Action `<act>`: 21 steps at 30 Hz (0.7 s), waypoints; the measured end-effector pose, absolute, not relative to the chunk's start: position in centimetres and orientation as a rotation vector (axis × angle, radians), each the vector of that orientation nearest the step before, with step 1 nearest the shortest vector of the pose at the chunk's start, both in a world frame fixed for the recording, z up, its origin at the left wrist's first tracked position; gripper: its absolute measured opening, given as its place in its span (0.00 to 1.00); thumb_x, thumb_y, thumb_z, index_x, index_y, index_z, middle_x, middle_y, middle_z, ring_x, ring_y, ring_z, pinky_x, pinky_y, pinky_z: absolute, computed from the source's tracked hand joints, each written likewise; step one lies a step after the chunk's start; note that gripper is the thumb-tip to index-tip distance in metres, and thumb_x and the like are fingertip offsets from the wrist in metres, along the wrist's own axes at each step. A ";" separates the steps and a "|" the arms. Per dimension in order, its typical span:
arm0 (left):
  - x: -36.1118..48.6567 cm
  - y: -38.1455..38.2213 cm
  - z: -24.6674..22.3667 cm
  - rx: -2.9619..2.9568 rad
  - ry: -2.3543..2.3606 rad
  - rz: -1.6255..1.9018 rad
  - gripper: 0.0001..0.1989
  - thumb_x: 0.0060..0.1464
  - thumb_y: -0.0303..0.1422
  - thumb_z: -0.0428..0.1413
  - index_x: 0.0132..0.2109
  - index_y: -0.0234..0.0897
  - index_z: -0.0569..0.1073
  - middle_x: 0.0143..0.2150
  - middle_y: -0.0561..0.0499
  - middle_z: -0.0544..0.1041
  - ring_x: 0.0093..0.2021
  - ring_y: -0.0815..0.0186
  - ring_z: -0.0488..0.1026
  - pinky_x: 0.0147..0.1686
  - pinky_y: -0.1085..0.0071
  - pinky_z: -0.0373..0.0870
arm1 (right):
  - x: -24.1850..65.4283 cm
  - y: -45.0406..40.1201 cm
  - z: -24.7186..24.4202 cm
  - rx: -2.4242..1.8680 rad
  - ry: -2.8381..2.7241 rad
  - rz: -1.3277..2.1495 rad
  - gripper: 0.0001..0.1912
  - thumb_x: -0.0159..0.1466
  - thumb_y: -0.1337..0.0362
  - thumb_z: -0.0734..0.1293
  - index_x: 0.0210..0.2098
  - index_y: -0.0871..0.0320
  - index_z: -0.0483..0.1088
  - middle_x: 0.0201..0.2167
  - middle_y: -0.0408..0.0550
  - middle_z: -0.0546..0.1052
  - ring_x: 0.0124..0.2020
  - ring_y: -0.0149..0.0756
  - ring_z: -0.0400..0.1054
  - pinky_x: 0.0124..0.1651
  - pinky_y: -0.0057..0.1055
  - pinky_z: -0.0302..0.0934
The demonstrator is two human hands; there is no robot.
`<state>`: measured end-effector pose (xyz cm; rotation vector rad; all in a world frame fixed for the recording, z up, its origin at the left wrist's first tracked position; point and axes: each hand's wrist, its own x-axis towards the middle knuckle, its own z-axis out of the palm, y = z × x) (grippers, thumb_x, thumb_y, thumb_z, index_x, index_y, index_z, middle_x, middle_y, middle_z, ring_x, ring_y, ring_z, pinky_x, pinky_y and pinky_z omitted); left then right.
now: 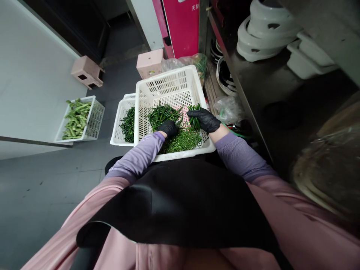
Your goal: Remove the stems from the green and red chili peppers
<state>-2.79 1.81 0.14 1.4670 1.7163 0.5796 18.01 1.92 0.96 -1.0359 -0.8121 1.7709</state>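
Note:
A large white plastic basket (168,78) with slotted walls stands in front of me. My right hand (206,119), in a black glove, is closed around a bunch of slender green chili peppers (194,119) at the basket's right side. Over the middle of the basket, my left hand (169,128), also black-gloved, curls downward between two heaps; what its fingers hold is hidden. Beyond it is a heap of long dark green chili peppers (163,114). Nearer to me lies a pile of thin, lighter green stem-like pieces (182,141).
Left of the large basket, a smaller white basket (118,127) holds dark green peppers. Another white basket (97,116) with pale green pods sits by the wall. Pink stools (86,71) stand behind. A metal shelf (253,90) bearing white dishes (267,33) borders my right side.

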 end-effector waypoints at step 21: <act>2.8 5.9 -0.6 2.019 1.818 -0.488 0.19 0.72 0.34 0.56 0.59 0.26 0.84 0.62 0.26 0.84 0.66 0.42 0.81 0.65 0.53 0.76 | 18.1 3.7 0.8 -0.914 -0.713 1.425 0.16 0.52 0.59 0.83 0.36 0.53 0.77 0.35 0.42 0.83 0.44 0.42 0.80 0.56 0.42 0.77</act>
